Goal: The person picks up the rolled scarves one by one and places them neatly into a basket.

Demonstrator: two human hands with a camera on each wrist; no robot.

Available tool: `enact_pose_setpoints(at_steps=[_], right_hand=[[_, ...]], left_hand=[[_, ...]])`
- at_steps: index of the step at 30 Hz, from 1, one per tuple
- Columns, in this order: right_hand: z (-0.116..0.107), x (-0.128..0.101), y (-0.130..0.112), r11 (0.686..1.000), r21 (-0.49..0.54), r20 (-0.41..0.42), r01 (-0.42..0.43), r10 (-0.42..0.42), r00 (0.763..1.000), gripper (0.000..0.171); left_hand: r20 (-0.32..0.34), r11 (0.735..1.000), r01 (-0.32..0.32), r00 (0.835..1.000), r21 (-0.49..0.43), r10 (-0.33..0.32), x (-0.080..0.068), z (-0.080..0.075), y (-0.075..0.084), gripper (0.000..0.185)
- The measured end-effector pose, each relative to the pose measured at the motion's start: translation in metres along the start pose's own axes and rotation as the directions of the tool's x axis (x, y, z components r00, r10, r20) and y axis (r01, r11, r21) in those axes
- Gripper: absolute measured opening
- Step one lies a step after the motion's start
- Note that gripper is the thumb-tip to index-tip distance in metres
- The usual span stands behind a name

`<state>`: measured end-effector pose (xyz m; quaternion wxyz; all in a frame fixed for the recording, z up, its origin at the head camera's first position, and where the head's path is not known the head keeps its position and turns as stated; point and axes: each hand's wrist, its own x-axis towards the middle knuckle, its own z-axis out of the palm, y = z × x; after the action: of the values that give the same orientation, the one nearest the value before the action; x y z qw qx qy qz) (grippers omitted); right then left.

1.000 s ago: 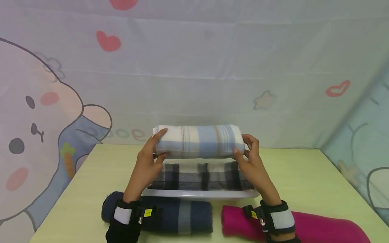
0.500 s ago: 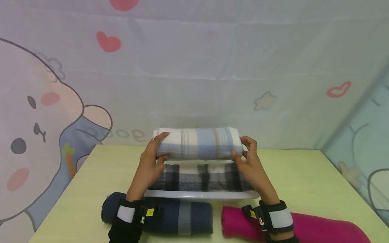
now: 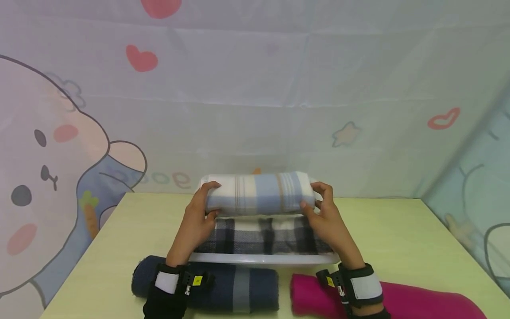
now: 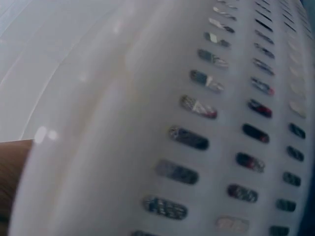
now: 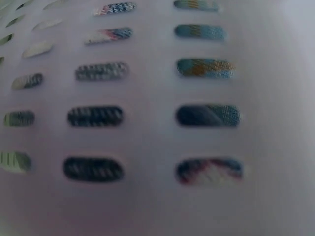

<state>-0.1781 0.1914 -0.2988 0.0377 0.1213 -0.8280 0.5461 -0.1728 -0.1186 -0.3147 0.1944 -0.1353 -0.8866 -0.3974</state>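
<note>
Against the cartoon backdrop (image 3: 79,133), left hand (image 3: 195,221) and right hand (image 3: 328,219) grip a rolled plaid towel (image 3: 259,192).

Rolled towels, total: four.
- One blue-and-cream plaid rolled towel (image 3: 259,192), far centre, above the basket.
- One black-and-white plaid rolled towel (image 3: 264,235), inside the basket.
- One navy rolled towel (image 3: 235,289), near left on the bench (image 3: 402,243).
- One magenta rolled towel (image 3: 418,303), near right on the bench.

Baskets: one white slotted basket (image 3: 263,258), centre of the bench.

Hands: two, left hand (image 3: 197,217) and right hand (image 3: 324,217). Wrist straps: two, one per wrist.

Benches: one.
</note>
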Motion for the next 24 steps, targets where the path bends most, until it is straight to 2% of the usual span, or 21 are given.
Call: enact_pose_setpoints(at_steps=[7,19,24], right_hand=[[0.0028,0.0006,0.0022,1.000,0.008,-0.009,-0.016,0.016,1.000,0.055],[0.0055,0.0024,0.0066,0.996,-0.085,-0.023,-0.020,0.018,1.000,0.056],[0.0072,0.0030,0.0104,0.996,-0.084,-0.025,-0.023,0.021,0.999,0.056]], left_hand=[[0.015,1.000,-0.006,1.000,0.016,0.006,-0.0007,0.0032,-0.0048,0.062],[0.004,0.998,-0.020,1.000,0.054,0.020,-0.0005,0.0057,-0.0086,0.060],[0.009,0.997,-0.009,1.000,0.073,0.009,-0.0008,0.0068,-0.0088,0.061]])
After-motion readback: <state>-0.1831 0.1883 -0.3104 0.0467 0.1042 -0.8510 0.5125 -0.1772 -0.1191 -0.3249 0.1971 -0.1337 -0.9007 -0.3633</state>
